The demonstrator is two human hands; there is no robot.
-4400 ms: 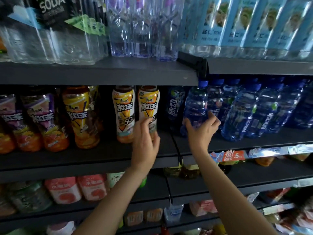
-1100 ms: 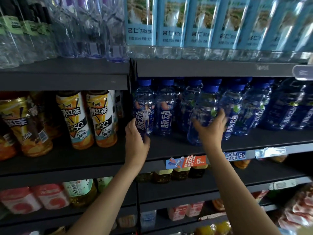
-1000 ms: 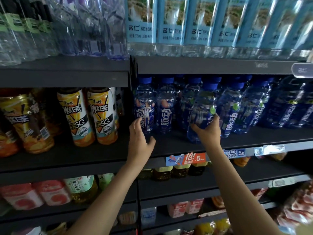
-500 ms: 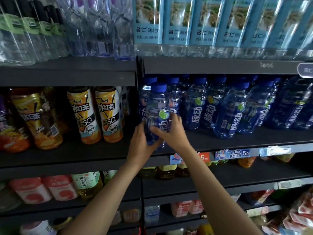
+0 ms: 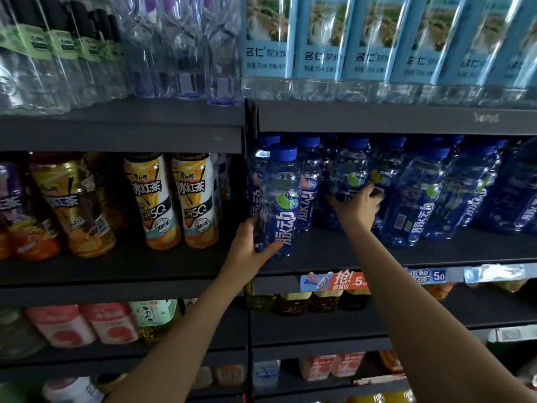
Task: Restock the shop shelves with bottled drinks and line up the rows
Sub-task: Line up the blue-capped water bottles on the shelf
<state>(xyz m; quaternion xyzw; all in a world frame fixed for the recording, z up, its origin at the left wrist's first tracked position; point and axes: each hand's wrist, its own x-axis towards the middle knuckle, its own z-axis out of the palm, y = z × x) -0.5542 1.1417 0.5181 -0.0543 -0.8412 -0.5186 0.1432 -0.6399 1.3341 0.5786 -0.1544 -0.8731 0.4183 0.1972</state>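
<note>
A blue-capped blue drink bottle (image 5: 280, 199) stands at the front left end of the dark middle shelf (image 5: 377, 257). My left hand (image 5: 251, 245) grips its lower part, thumb across the label. Further right, my right hand (image 5: 356, 209) reaches deeper into the shelf and curls round the lower half of a second blue bottle (image 5: 350, 173) in the row. More blue bottles (image 5: 418, 199) of the same kind lean to the right of it.
Orange iced-tea bottles (image 5: 171, 199) fill the bay to the left, past a black divider (image 5: 250, 158). Clear and light-blue-labelled water bottles (image 5: 319, 45) stand on the shelf above. Price tags (image 5: 334, 280) hang on the shelf edge, and lower shelves hold other drinks.
My right hand has left the front-left bottle and moved right to another blue bottle deeper in the row. My left hand stays on the front-left bottle.
</note>
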